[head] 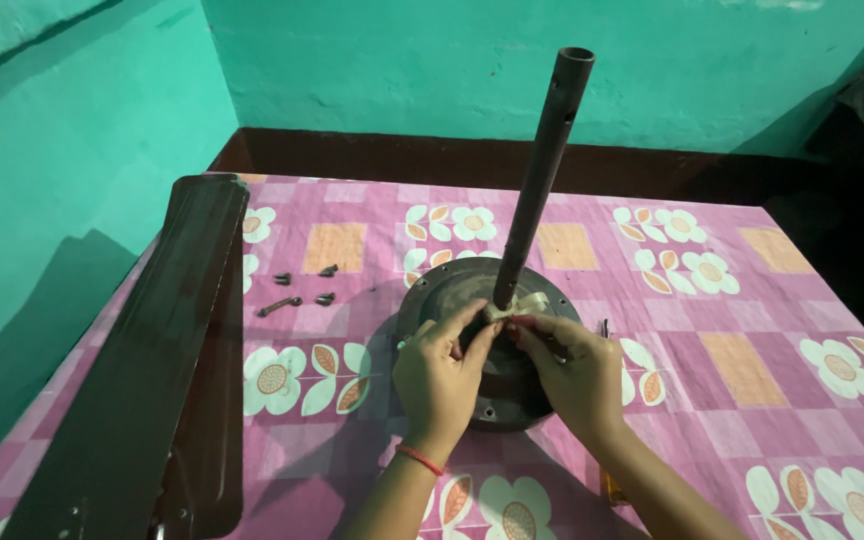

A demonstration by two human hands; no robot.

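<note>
**Both hands busy with a pale strip at the foot of the rod**

The left hand and the right hand meet with fingertips pinched tight on a pale strip. It looks like tape or cloth, but I cannot tell which. The strip sits right at the fingertips, where the dark rod goes down into the round motor. Some of it already looks wrapped around the rod, and the ends are loose, so the wrapping seems only part done.

The motor is dark, round and flat, and lies under both hands. The rod stands up and leans a little, with small holes near its top.

Left of the hands, a few small screws lie on the pink flowery cloth. Farther left lie long brown fan blades.
</note>
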